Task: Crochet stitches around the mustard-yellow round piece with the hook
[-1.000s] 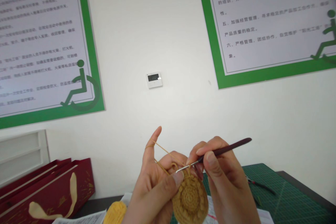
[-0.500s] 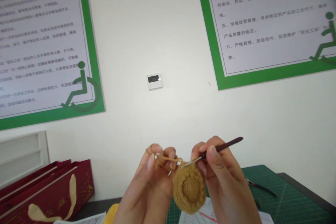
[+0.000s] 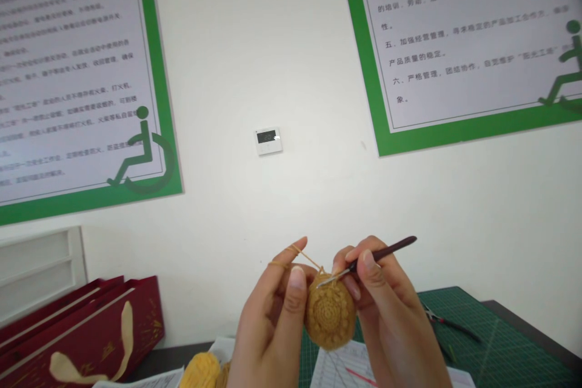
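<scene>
A round tan crochet piece (image 3: 330, 315) with a ringed centre hangs between my two hands. My left hand (image 3: 277, 309) grips its left edge, the thumb pressed on it, while a strand of tan yarn (image 3: 310, 257) runs from the raised index finger to the top of the piece. Held like a pencil in my right hand (image 3: 386, 291) is a crochet hook (image 3: 386, 251) with a dark handle. Its silver tip lies against the upper edge of the piece, by the yarn. My right fingertips also touch the piece's upper right side.
Yellow yarn (image 3: 200, 370) and printed papers (image 3: 339, 367) lie on the table below my hands. A green cutting mat (image 3: 491, 339) with pliers (image 3: 454, 322) is at right. Dark red gift bags (image 3: 91, 339) stand at left. Two green-framed posters (image 3: 418, 144) hang on the wall.
My left hand has moved right and closed on the piece's edge, its index finger now raised with the yarn pulled taut. The piece has tilted to show its face. The right hand barely moved.
</scene>
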`<state>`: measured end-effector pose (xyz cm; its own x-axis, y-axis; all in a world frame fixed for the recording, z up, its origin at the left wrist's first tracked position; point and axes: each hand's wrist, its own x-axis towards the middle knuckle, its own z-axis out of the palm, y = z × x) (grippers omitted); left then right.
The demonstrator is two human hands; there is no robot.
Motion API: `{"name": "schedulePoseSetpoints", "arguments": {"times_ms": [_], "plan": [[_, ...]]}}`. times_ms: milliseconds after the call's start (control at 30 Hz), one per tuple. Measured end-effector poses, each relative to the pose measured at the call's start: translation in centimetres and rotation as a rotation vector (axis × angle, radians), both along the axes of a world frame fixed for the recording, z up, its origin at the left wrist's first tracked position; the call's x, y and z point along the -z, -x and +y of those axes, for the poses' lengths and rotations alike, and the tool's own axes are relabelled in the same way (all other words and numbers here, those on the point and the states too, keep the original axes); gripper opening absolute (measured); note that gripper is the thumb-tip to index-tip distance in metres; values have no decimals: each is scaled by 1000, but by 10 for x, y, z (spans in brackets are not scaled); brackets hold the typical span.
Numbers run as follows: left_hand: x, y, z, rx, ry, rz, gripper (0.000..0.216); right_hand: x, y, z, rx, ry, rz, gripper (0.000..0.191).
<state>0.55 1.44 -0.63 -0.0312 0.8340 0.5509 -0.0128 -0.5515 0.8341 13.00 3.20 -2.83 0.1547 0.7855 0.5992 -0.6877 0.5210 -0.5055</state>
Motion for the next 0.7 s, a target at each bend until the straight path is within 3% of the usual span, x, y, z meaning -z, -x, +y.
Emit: {"name": "schedulePoseSetpoints", "arguments": {"times_ms": [100, 233, 500, 700], "plan": [[-3, -2, -5, 265, 107, -222, 46, 0, -1, 0, 46, -22, -23, 27], [-4, -3, -6, 406, 107, -336, 57, 2, 0, 0, 92, -63, -43, 25], [-3, -6, -5, 330, -16, -331, 58, 6, 2, 0, 241, -155, -85, 22], [-3, -8, -10, 323, 19, -332, 67, 4, 2, -2, 413, -220, -84, 17]]}}
